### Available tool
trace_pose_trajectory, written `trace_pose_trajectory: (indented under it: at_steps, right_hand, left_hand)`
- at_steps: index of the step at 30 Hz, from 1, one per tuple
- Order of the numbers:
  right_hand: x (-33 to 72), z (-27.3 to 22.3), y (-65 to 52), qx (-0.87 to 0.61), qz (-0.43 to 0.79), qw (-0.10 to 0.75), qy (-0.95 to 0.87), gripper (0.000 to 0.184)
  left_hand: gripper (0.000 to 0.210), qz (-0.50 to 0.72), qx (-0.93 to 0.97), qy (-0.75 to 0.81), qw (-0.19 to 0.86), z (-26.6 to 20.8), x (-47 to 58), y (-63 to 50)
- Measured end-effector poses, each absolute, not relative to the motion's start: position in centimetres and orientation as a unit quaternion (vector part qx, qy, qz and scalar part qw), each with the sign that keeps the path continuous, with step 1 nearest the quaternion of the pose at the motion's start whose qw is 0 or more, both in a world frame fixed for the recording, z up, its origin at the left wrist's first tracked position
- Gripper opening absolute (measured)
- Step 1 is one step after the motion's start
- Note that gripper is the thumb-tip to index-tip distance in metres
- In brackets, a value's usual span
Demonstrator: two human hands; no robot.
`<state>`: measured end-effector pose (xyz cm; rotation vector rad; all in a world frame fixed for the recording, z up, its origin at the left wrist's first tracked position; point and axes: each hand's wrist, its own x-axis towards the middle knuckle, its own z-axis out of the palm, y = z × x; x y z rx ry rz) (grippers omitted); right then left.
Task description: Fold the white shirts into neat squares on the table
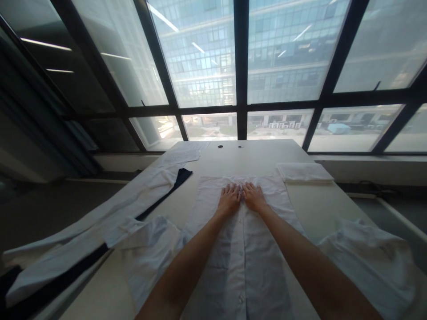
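Note:
A white button-up shirt (220, 249) lies spread on the white table (256, 155), its button placket running down the middle toward me and its sleeves out to both sides. My left hand (230, 198) rests flat on the cloth near the far edge, just left of the placket. Close beside it, right of the placket, my right hand (254, 197) also lies flat with fingers stretched forward. Both palms face down on the fabric, and neither hand grips anything. Small buttons show along the placket between my forearms.
A folded white cloth (304, 172) sits at the table's right edge. Along the left side lie white garments (130, 200) with dark navy strips (170, 194). A sheet of paper or thin cloth (182, 152) lies at the far left corner. Beyond the table stand tall framed windows.

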<state>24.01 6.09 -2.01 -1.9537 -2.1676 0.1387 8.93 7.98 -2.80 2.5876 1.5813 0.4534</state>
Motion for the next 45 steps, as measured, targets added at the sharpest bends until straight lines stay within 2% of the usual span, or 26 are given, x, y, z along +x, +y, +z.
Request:
trace_pose_trajectory:
  at_steps: [9, 15, 21, 28, 35, 45]
  right_hand:
    - [23.8, -2.0, 5.7, -0.673, 0.032, 0.106, -0.732, 0.055]
    - [23.9, -1.7, 5.6, -0.668, 0.044, 0.116, -0.734, 0.056]
    - [23.9, -1.7, 5.7, -0.669, 0.05, 0.118, -0.732, 0.057]
    - [23.9, -1.8, 5.6, -0.672, 0.042, 0.117, -0.73, 0.056]
    - [23.9, -1.6, 5.6, -0.674, 0.044, 0.118, -0.728, 0.056]
    - [24.2, -1.5, 5.5, -0.672, 0.047, 0.115, -0.731, 0.053]
  left_hand:
    - [0.032, 0.211, 0.768, 0.6, 0.079, 0.4, 10.5, 13.0]
    - [0.038, 0.189, 0.738, 0.636, 0.122, 1.0, 12.6, 15.8]
    - [0.026, 0.158, 0.708, 0.668, 0.167, 0.8, 12.9, 17.4]
    - [0.033, 0.17, 0.724, 0.646, 0.173, 0.5, 12.2, 18.1]
    - [0.016, 0.199, 0.745, 0.604, 0.2, 0.4, 11.6, 19.3]
    - [0.031, 0.249, 0.753, 0.563, 0.23, 1.0, 10.4, 19.7]
